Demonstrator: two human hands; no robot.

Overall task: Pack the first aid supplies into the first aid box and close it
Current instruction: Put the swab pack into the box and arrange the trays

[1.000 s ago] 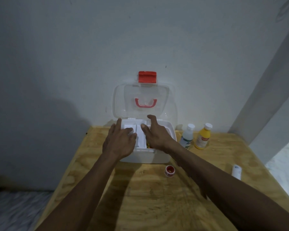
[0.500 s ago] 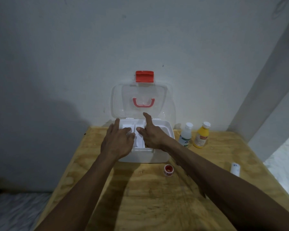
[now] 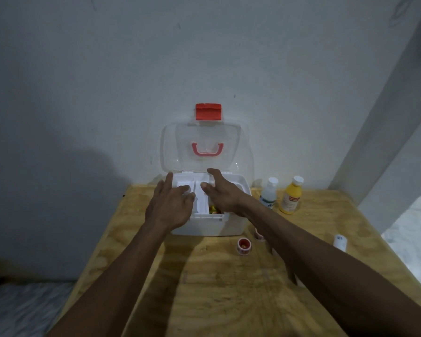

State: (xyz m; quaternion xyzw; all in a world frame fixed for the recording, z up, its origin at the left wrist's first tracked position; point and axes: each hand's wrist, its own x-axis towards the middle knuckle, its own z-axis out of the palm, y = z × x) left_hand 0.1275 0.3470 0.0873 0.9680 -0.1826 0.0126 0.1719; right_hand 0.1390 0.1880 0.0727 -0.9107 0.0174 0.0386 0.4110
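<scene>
I'm looking at the white plastic first aid box (image 3: 212,227), open at the back of the table, its clear lid (image 3: 204,147) standing upright with a red latch (image 3: 208,111) on top and a red handle (image 3: 207,150). A white divided tray (image 3: 199,198) sits inside, something yellow showing beneath. Just right of the box stand a clear bottle with a white cap (image 3: 268,193) and a yellow bottle with a white cap (image 3: 291,198). In front lies a small red-lidded jar (image 3: 244,245); a small white roll (image 3: 340,242) lies well off right.
</scene>
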